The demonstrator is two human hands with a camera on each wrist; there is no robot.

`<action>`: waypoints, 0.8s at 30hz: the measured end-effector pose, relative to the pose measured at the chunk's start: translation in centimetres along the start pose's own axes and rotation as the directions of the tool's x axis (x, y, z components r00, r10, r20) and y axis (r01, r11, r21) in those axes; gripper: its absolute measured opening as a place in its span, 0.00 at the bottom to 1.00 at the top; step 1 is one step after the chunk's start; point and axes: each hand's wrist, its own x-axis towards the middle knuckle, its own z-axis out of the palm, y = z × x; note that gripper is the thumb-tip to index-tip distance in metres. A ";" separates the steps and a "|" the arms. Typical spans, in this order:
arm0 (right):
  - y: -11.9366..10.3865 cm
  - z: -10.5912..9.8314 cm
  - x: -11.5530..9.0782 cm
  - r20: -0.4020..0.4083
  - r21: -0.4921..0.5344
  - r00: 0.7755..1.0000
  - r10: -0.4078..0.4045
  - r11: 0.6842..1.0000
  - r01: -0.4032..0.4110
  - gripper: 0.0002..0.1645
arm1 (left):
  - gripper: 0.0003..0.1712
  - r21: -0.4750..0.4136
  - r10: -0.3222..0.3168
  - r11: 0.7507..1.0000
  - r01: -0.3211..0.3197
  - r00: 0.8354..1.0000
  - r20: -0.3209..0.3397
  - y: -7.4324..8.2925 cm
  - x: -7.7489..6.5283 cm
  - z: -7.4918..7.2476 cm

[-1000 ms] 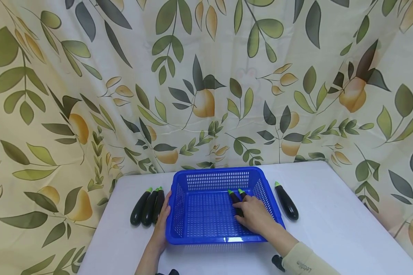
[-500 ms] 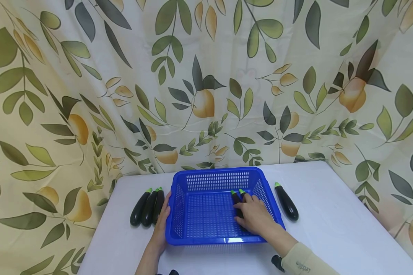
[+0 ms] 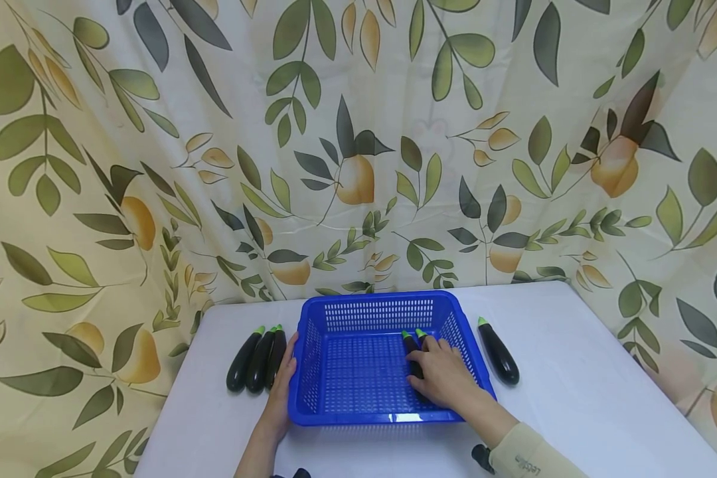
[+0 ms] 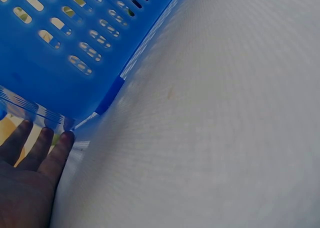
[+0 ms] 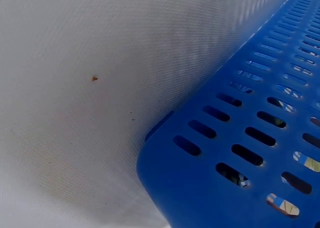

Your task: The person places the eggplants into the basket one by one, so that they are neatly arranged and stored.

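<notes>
Eggplants (image 3: 411,344) x2 in blue bskt (image 3: 358,372), R hand (image 3: 445,374) over 'em.

A person's left hand (image 3: 283,380), nearer the table's (image 3: 579,392) left edge, is turned sideways, fingers extended; the right hand (image 3: 442,375), slightly nearer the right edge, is palm down, fingers bent, below a beige sleeve (image 3: 532,453).

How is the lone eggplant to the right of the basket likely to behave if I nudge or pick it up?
The eggplant looks rounded and lies on its side, so a push may well roll it. Its glossy skin could prove slippery. It narrows toward the green end, so it might curve rather than roll straight.
</notes>
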 end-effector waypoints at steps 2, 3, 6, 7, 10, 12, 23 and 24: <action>0.0 0.0 0.0 -0.001 0.000 1.000 0.002 1.000 -0.002 0.24 | 0.30 0.000 0.000 1.000 0.000 1.000 -0.002 0.0 0.0 0.0; 0.0 0.0 0.1 -0.002 0.003 1.000 0.002 1.000 -0.002 0.24 | 0.30 0.001 0.001 1.000 -0.001 1.000 -0.002 0.0 0.0 0.0; 0.1 0.0 0.2 -0.009 0.011 1.000 0.003 1.000 -0.002 0.25 | 0.30 0.001 0.002 1.000 -0.002 1.000 0.002 0.0 0.0 0.0; 0.1 0.0 0.2 -0.012 0.014 1.000 0.002 1.000 -0.002 0.25 | 0.30 0.000 0.003 1.000 -0.003 1.000 0.003 0.0 0.0 0.0; 0.2 0.0 0.2 -0.023 0.026 1.000 -0.001 1.000 0.002 0.25 | 0.30 -0.004 -0.003 1.000 0.003 1.000 0.004 -0.1 0.0 -0.1; 0.3 0.1 0.2 -0.030 0.032 1.000 -0.005 0.999 0.006 0.25 | 0.29 -0.008 -0.005 1.000 0.005 1.000 0.008 -0.2 -0.1 -0.1; 0.8 -0.5 0.4 -0.088 0.096 0.996 -0.010 0.995 0.018 0.24 | 0.30 0.002 0.057 0.998 -0.057 0.998 0.026 0.1 -0.3 0.1; 0.8 -0.6 0.4 -0.096 0.101 0.995 -0.015 0.995 0.025 0.24 | 0.30 0.002 0.061 0.998 -0.062 0.998 0.025 0.2 -0.3 0.2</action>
